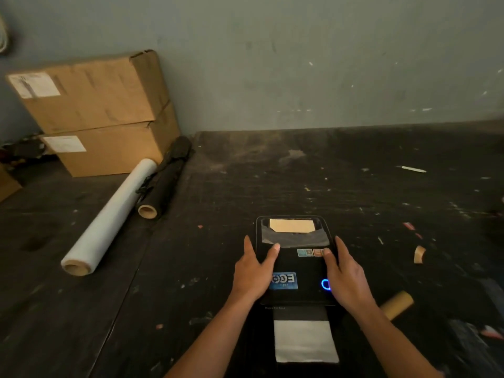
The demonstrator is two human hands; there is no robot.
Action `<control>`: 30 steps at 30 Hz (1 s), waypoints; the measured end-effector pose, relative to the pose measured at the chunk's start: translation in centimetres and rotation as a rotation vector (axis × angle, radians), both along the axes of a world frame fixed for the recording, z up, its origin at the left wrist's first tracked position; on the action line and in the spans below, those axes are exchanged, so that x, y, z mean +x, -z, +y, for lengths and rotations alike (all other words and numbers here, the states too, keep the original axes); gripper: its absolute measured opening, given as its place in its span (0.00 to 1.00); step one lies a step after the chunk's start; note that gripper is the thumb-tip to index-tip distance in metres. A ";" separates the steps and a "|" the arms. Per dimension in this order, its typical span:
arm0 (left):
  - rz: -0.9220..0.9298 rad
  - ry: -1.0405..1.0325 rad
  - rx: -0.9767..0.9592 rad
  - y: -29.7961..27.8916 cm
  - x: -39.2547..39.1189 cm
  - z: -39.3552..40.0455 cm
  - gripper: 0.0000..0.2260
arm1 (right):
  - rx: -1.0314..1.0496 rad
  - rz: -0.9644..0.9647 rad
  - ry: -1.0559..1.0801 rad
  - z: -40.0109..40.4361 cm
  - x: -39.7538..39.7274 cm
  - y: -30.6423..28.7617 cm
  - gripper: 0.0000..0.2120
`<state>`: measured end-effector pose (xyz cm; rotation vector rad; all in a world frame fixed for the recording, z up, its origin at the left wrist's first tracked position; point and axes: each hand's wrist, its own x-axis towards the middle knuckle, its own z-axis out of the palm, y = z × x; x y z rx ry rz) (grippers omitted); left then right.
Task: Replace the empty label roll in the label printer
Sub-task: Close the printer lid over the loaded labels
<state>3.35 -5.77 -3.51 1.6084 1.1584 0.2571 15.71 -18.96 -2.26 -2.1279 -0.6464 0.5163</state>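
I had the printer (296, 263) on the dark table (354, 186), near its front edge and right below my view. Its lid was down, and through the clear window at the far end I saw a tan roll (291, 225) inside. A white strip of labels (305, 341) stuck out of the near slot toward me.

My left hand (255, 271) lay on the printer's left side, fingers spread along the edge, thumb resting on the lid by the window. My right hand (345, 276) mirrored it on the right side, fingers loosely apart down the edge, thumb on the lid beside some small stickers. Neither hand pinched anything; both pressed flat against the case. A blue ring light (325, 284) glowed just beside my right palm.

A bare cardboard core (396, 304) lay on the table just right of my right wrist. Far to the left lay a film roll (109, 216) and a black roll (163, 181), with two boxes (101, 113) stacked behind them.
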 end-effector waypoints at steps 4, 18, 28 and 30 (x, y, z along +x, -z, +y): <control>-0.006 -0.002 0.016 0.7 0.2 0.4 0.41 | -0.002 -0.017 0.007 0.3 0.2 0.5 0.26; -0.064 -0.014 0.068 1.3 0.3 0.5 0.34 | 0.013 -0.037 0.020 0.1 0.4 0.9 0.25; -0.043 -0.012 0.070 1.1 0.2 0.4 0.34 | 0.006 -0.036 0.023 0.1 0.3 1.1 0.25; -0.042 -0.015 0.070 1.1 0.2 0.4 0.34 | 0.001 -0.042 0.021 0.1 0.3 1.2 0.25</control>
